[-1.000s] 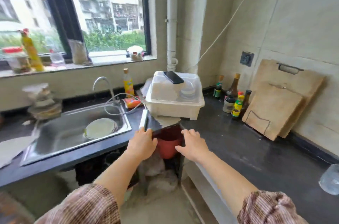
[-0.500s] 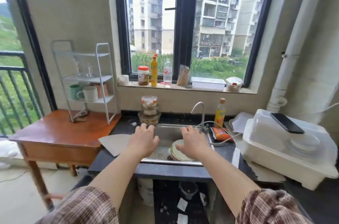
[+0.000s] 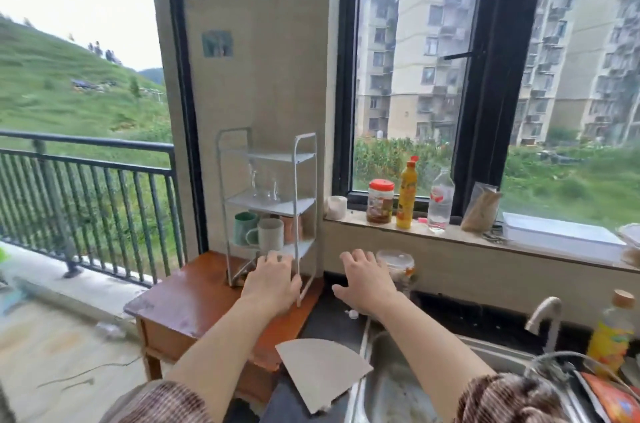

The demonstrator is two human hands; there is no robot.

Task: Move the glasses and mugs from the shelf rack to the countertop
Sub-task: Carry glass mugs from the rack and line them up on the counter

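Observation:
A white wire shelf rack (image 3: 304,180) stands on a small wooden table (image 3: 194,298) against the wall. Its middle shelf carries clear glasses (image 3: 265,185). On the lowest shelf stand a green mug (image 3: 242,227), a white mug (image 3: 269,233) and a brownish mug (image 3: 292,227). My left hand (image 3: 272,280) hovers open in front of the rack's foot, fingers spread, holding nothing. To the right, over the dark countertop (image 3: 332,318), my right hand (image 3: 365,278) is also open and empty.
A steel sink (image 3: 391,388) with a tap (image 3: 543,310) lies at the lower right. A grey fan-shaped board (image 3: 320,370) overhangs the counter edge. The windowsill holds a jar (image 3: 380,201), a yellow bottle (image 3: 407,194) and a water bottle (image 3: 440,200). A balcony railing (image 3: 86,200) is at left.
My view has swung left from the counter corner and sink to the shelf rack. Both hands stayed open and now reach toward the rack's base.

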